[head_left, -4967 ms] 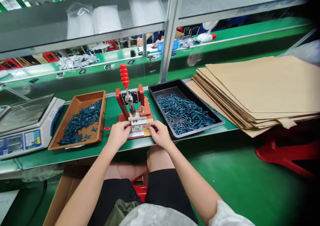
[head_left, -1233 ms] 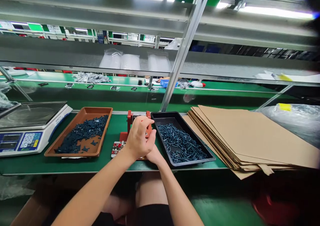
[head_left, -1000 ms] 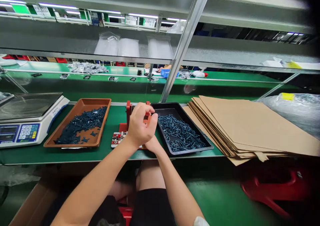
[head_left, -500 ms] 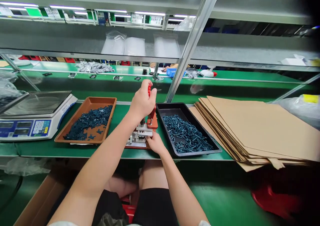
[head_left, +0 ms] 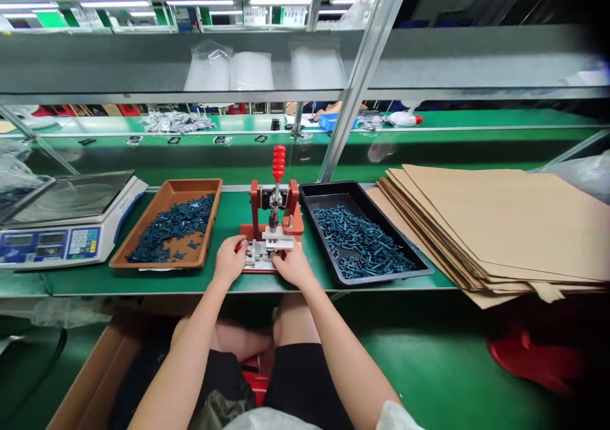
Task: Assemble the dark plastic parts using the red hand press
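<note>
A toggle clamp press (head_left: 275, 201) with an upright red ribbed handle (head_left: 279, 163) stands on the bench in front of me. My left hand (head_left: 229, 262) is at the left side of its base, fingers closed around a small red-tipped lever (head_left: 239, 248). On the other side, my right hand (head_left: 294, 266) has its fingers bent in against the metal fixture (head_left: 277, 239) under the clamp; whatever is between them is hidden. An orange-brown tray (head_left: 119, 260) of flat dark blue parts lies to the left. To the right is a black tray (head_left: 340, 195) of slim dark blue pieces.
A digital scale (head_left: 71, 220) stands at far left. Stacked brown cardboard sheets (head_left: 495, 227) lie at right, overhanging the front edge. A slanted metal post (head_left: 352, 93) rises behind the black tray. Clear plastic bags (head_left: 317, 68) stand on the shelf above.
My left hand has let go of the red clamp handle and come down to the fixture's left side. The handle now stands upright in sight. My right hand stays at the fixture.
</note>
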Available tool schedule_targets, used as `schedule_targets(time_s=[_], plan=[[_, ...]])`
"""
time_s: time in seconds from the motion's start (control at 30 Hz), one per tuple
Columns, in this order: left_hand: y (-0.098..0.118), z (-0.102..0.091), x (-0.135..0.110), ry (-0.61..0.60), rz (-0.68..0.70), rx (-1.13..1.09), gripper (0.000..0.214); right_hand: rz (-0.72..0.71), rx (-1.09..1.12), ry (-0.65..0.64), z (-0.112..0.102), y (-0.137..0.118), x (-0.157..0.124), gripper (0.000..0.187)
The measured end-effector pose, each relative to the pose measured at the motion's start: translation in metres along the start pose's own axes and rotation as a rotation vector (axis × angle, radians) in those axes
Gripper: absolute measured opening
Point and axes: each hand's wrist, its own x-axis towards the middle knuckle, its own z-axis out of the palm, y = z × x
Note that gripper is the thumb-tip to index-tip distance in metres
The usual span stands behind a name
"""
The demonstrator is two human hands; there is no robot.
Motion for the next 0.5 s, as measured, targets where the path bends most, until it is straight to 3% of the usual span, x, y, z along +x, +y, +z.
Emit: schedule_targets(time_s=[0.13,0.3,0.43,0.5], plan=[[0.001,-0.001,0.001,0.125,-0.127,-0.249,0.071,0.068,0.022,0.035,0.007,0.000,0.002,0.037],[-0.003,0.000,-0.007,0.177,-0.073,-0.202,0.048,0.027,0.109,0.067,0.005,0.001,0.010,0.037],[-0.004,0.001,-0.004,0.176,-0.095,-0.170,0.038,0.015,0.117,-0.057,-0.002,-0.003,0.020,0.036],[-0.001,-0.002,-0.004,0.184,-0.099,-0.165,0.036,-0.009,0.081,-0.047,-0.006,-0.005,0.019,0.036]])
